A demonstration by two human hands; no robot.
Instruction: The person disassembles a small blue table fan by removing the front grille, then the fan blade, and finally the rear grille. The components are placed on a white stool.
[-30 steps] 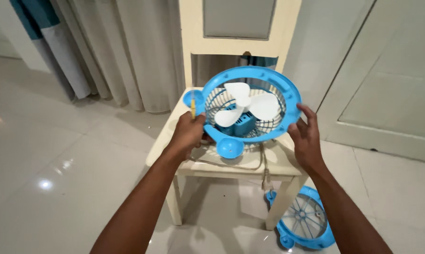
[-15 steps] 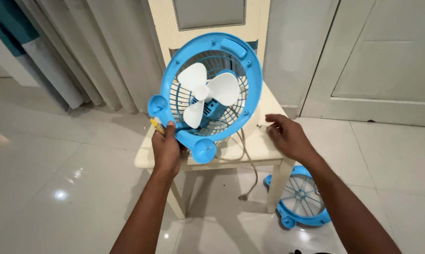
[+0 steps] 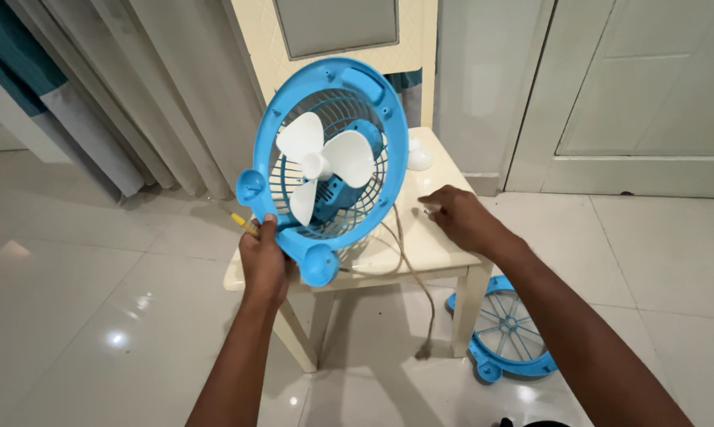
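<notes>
My left hand [image 3: 263,261] grips the lower rim of a round blue fan [image 3: 325,162] with white blades, holding it upright above the cream chair seat [image 3: 432,245]. The same hand also holds a yellow-handled screwdriver [image 3: 241,223], which sticks out to the left. My right hand [image 3: 458,218] rests on the seat to the right of the fan, fingers curled over something small that I cannot make out. The fan's beige cord [image 3: 412,273] trails across the seat and hangs down to the floor.
The fan's blue front grille [image 3: 508,332] lies on the white tiled floor against the chair's right front leg. A small white cap [image 3: 418,156] sits at the back of the seat. Curtains hang at the left; a white door is at the right.
The fan has been tipped from nearly flat to upright in my left hand alone. My right hand let go of its rim and dropped to the chair seat.
</notes>
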